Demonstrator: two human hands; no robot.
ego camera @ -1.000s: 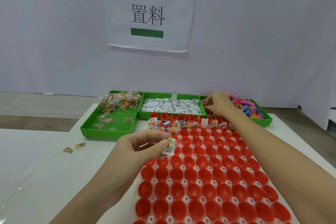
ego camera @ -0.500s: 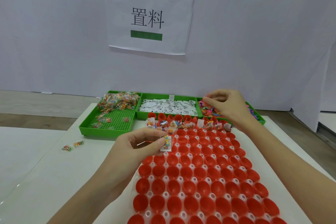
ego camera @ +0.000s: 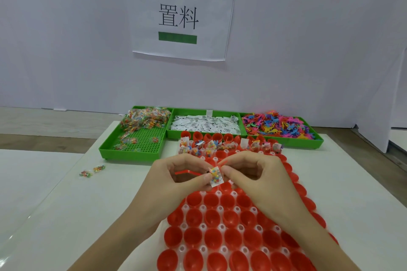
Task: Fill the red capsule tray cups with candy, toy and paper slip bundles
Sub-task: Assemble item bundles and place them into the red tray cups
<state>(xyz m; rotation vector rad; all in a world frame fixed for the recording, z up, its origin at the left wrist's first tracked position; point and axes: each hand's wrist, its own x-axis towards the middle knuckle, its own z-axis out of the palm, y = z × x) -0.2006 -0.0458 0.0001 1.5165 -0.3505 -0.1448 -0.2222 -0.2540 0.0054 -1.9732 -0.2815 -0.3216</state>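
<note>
I see both hands over the red capsule tray (ego camera: 220, 237). The left hand (ego camera: 176, 180) pinches a small candy packet with a paper slip (ego camera: 215, 176) and a thin red toy piece (ego camera: 187, 172); the right hand (ego camera: 253, 178) pinches the same bundle from the right side with an orange piece. Only the far rows of cups (ego camera: 229, 146) hold bundles; the near cups have nothing inside. Far on the table, the left green tray (ego camera: 134, 149) holds candy packets, the middle tray (ego camera: 206, 124) paper slips, the right tray (ego camera: 279, 126) colourful toys. Two loose packets (ego camera: 92, 171) lie at left.
</note>
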